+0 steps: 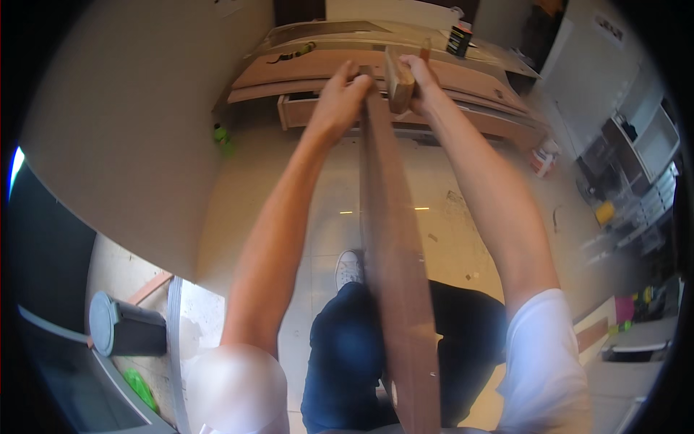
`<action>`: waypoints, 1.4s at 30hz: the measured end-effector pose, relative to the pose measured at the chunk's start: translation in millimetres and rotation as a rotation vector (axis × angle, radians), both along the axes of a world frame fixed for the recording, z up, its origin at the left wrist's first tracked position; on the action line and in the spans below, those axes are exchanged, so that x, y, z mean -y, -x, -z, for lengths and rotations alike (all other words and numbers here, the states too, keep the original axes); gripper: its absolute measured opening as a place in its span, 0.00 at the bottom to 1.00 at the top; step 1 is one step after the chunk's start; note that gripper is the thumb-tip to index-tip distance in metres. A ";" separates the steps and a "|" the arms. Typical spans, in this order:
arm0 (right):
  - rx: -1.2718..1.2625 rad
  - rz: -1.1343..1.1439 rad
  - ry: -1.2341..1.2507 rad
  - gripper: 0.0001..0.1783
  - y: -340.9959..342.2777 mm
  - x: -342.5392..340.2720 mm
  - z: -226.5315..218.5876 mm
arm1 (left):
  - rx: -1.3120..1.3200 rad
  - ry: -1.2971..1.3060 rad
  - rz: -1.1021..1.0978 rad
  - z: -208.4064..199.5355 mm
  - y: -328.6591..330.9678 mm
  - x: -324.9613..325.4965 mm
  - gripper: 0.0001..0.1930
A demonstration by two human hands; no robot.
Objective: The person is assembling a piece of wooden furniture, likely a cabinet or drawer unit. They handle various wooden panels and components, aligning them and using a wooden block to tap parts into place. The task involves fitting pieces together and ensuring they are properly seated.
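Note:
A long brown wooden board (397,239) runs from close to my body, between my legs, out to the wooden bench ahead. My left hand (343,101) is closed round the far end of this board, its fingers partly hidden. Just right of that end, my right hand (425,81) grips a short, pale wooden block (399,81) standing on edge. Whether the block touches the board cannot be made out. Both arms reach forward, nearly straight.
Wooden panels lie over the bench (253,81). On it are a black bottle with an orange cap (459,39) and a yellow-black tool (295,53). A green bottle (222,136) and a white-red container (543,158) stand on the floor. A grey bin (130,325) is at left.

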State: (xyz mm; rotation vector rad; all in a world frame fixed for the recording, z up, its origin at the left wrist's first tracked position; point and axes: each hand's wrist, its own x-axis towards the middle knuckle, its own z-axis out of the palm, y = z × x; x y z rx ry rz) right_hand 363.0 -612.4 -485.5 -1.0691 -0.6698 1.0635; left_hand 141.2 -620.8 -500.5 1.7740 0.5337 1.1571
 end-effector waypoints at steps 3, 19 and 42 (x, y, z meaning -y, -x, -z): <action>-0.090 -0.066 -0.014 0.19 37.3 55.3 16.5 | -0.182 0.175 0.052 -24.9 27.5 -20.1 0.38; -0.386 0.041 -0.132 0.34 92.3 298.0 75.7 | -0.888 -0.381 -0.496 -82.8 -45.8 -37.7 0.22; -0.422 0.064 -0.006 0.21 55.4 291.9 98.1 | -0.975 -0.980 0.808 -126.2 121.1 211.4 0.22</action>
